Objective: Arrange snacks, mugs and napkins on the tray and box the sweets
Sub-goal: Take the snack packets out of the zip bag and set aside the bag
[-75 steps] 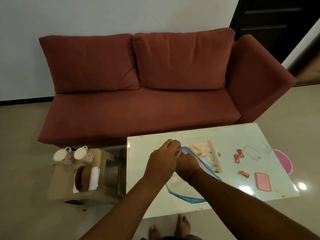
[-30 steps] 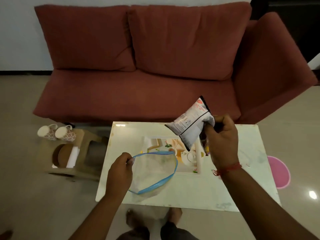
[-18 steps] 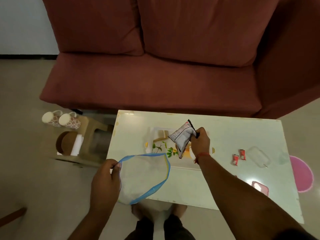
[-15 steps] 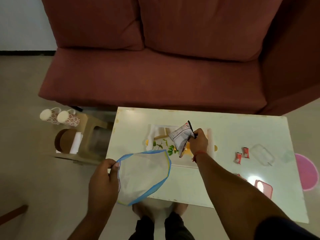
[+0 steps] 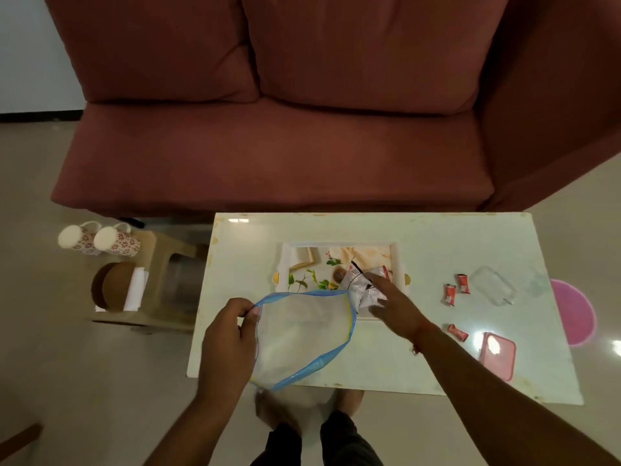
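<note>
A silvery snack packet (image 5: 361, 285) lies on the printed tray (image 5: 316, 260) in the middle of the table (image 5: 437, 240). My right hand (image 5: 391, 306) hovers just over the packet with fingers spread, holding nothing. My left hand (image 5: 230, 334) pinches the rim of a clear bag with a blue edge (image 5: 302, 334) above the table's near edge. Three red sweets (image 5: 450, 295) (image 5: 463, 283) (image 5: 457, 332) lie to the right. A clear box (image 5: 492, 284) and its pink lid (image 5: 496, 354) lie beyond them.
A low stool (image 5: 158, 260) left of the table carries two flowered mugs (image 5: 116, 242) and a napkin holder with white napkins (image 5: 117, 292). A red sofa (image 5: 268, 156) stands behind the table. A pink round thing (image 5: 573, 312) lies on the floor at right. My feet are below the near edge.
My right hand carried the snack packet down from the air onto the tray and let it go. My left hand kept hold of the blue-edged bag.
</note>
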The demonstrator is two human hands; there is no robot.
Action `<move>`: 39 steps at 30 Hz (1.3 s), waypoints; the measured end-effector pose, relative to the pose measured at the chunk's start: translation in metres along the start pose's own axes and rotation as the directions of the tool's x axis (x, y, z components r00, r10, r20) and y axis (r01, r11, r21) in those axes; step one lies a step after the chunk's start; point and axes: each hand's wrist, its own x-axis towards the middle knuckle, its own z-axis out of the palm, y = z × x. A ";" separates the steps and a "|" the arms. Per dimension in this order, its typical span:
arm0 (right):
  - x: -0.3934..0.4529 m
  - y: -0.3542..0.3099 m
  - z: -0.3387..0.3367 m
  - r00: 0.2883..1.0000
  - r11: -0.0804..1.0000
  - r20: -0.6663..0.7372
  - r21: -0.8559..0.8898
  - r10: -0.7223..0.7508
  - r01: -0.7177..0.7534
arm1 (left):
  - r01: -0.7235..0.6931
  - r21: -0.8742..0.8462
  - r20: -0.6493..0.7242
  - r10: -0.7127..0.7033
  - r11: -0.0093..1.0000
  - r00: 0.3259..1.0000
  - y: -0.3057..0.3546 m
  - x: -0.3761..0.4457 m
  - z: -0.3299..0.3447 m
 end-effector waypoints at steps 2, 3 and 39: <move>-0.029 -0.024 0.008 0.966 0.974 0.190 -0.109 -0.176 0.199 | -0.035 -0.012 0.075 0.036 0.999 0.997 0.014 0.001 -0.007; -0.042 -0.036 0.013 0.942 0.963 0.253 -0.097 -0.222 0.253 | -0.038 -0.044 0.130 0.043 0.998 0.991 0.021 0.003 -0.011; -0.296 -0.195 0.013 0.820 0.929 -0.572 0.283 -0.036 0.238 | 0.047 -0.519 0.312 0.138 0.853 0.940 0.092 -0.084 -0.095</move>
